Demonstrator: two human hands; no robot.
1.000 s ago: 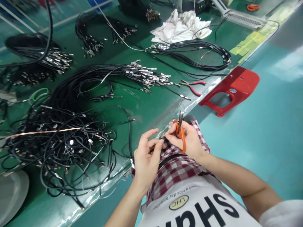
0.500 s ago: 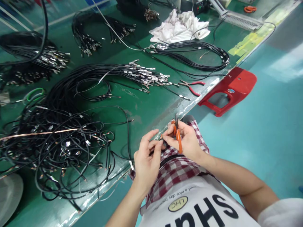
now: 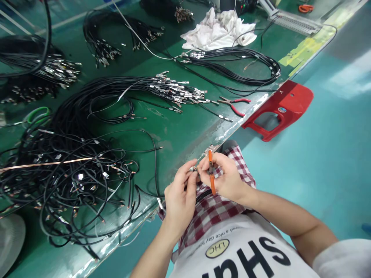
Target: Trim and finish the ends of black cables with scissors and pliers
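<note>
My right hand (image 3: 224,179) grips small orange-handled pliers (image 3: 211,175) just off the near edge of the green table (image 3: 185,135). My left hand (image 3: 179,199) pinches the end of a thin black cable (image 3: 203,195) with a small metal terminal between thumb and fingers, right against the pliers' tip. The cable runs down over my checked shorts. Both hands meet above my lap, fingertips touching.
A tangled heap of black cables (image 3: 75,173) lies at the left, a bundle with metal terminals (image 3: 174,90) in the middle, a cable loop (image 3: 243,67) farther back. Red-handled pliers (image 3: 234,104) lie near the edge, a white cloth (image 3: 220,27) behind. A red stool (image 3: 279,108) stands on the floor.
My hands have drawn closer together. The orange pliers have turned from tips pointing up toward a more closed, upright hold, and my left fingers have closed on the cable end.
</note>
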